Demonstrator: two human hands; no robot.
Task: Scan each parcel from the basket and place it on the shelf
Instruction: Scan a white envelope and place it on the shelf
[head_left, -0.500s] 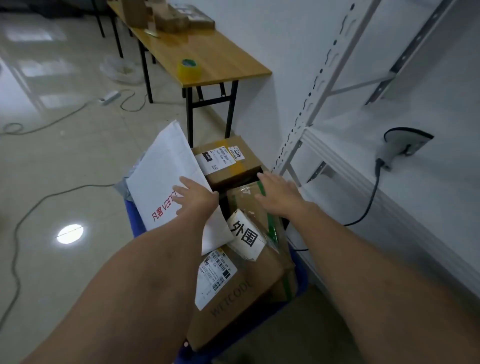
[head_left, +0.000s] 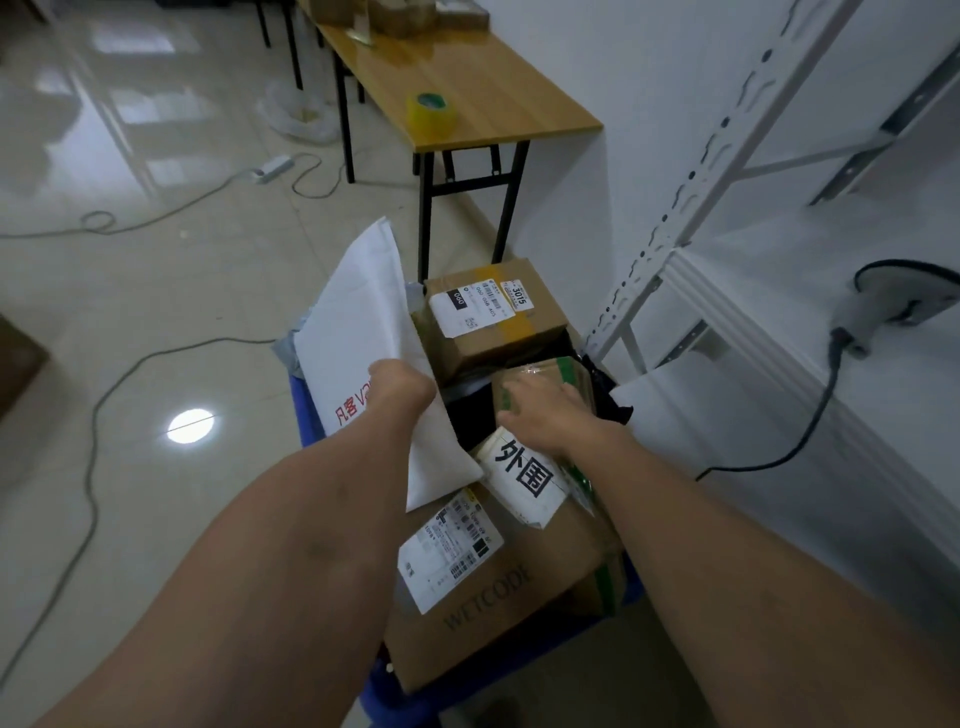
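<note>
Parcels (head_left: 519, 587) sit heaped in the blue basket (head_left: 305, 415), left of the shelf (head_left: 779, 415). The left hand (head_left: 402, 387) grips the white mailer (head_left: 358, 332), tipping it leftward, likely to uncover the green-taped box (head_left: 535, 371). The right hand (head_left: 550, 421) spreads its fingers over that box; whether they have hooked its far edge I cannot tell. The scanner (head_left: 893, 301) waits on the shelf.

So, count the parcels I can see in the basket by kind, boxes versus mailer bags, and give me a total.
Cardboard boxes: 3 (3015-labelled box, green-taped box under the right hand, WETCODE box)
White mailer bags: 1 (white mailer, gripped by the left hand)
Total: 4 plainly showing in the blue basket; what lies underneath is hidden.
</note>
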